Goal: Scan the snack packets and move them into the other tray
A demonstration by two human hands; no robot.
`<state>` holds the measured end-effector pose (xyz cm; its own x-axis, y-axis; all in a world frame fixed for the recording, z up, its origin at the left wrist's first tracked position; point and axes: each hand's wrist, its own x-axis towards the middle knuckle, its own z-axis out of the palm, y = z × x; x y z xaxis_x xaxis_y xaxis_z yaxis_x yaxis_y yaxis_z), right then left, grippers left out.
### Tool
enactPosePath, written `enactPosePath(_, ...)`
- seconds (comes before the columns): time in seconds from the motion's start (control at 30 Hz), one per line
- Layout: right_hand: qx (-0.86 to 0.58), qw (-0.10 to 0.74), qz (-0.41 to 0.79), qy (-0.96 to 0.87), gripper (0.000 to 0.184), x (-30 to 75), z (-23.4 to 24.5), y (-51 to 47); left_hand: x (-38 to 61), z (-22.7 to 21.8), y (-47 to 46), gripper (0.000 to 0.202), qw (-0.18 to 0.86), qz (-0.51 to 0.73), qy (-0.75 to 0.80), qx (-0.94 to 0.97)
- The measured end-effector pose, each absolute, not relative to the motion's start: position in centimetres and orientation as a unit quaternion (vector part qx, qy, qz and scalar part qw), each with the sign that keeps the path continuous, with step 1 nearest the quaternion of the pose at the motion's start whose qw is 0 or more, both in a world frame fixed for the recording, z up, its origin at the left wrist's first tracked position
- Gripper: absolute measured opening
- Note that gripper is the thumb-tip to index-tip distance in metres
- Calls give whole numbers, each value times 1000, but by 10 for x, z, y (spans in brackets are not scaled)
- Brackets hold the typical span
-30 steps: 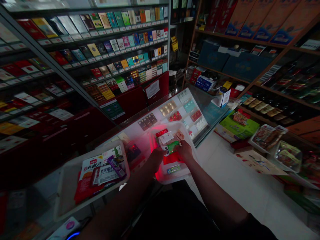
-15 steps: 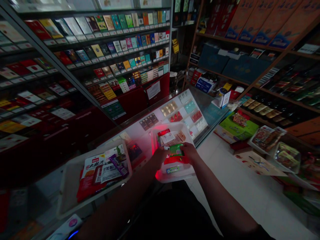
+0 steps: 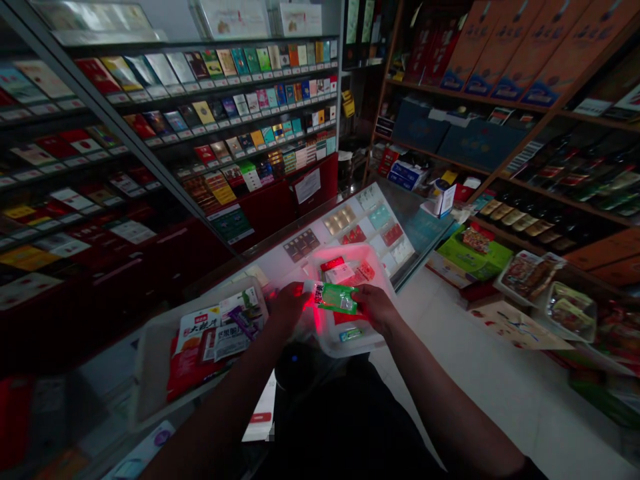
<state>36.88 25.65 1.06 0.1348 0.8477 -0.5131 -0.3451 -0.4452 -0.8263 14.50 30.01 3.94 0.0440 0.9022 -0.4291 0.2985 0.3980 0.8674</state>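
Note:
My right hand pinches the right end of a small green packet, held flat just above a white tray that holds several red and white packets. My left hand is closed at the packet's left end, and a red glow spreads from it over the packet and the tray. What the left hand grips is hidden. A second white tray with larger red and white sachets stands to the left on the glass counter.
Shelves of cigarette packs rise behind the counter on the left. Wooden shelves with boxes and bottles run along the right, with snack trays below them. A white tiled floor lies to the right.
The green packet has been lifted out of the right tray and turned flat between both hands. My left hand has shifted left, and the red glow now falls on the packet.

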Motion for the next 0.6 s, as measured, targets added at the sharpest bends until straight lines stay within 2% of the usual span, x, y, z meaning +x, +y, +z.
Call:
enactPosePath(0.1, -577, 477, 613, -251, 21, 348, 9, 253, 121, 39, 294, 28, 541, 293, 630, 474)
enactPosePath(0.43, -619, 395, 547, -402, 17, 293, 12, 243, 56, 23, 279, 28, 490, 329, 619, 519)
enactPosePath(0.6, -641, 373, 473, -476, 15, 278, 11, 235, 37, 10, 273, 30, 469, 335, 635, 514)
